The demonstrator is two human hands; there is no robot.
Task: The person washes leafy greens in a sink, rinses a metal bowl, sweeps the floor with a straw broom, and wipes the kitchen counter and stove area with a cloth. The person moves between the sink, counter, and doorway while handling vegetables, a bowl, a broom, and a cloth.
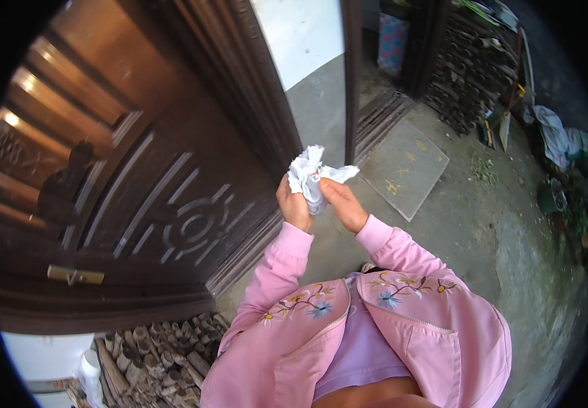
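A crumpled white cloth (304, 172) with ragged edges is bunched up between my two hands, in front of my chest. My left hand (295, 205) cups it from the left side, its fingers partly hidden behind the folds. From the right, my right hand (344, 203) pinches the cloth, thumb on top. A small reddish spot shows among the folds; I cannot tell what it is. Both hands come out of pink jacket sleeves.
On the left stands a dark brown panelled door (192, 153) with a brass-coloured handle plate (75, 274). Firewood (156, 357) is stacked at lower left, beside a white plastic bottle (90, 375). A flat slab (403, 168) lies before another doorway. Brooms (506, 127) and plant pots (552, 196) stand right.
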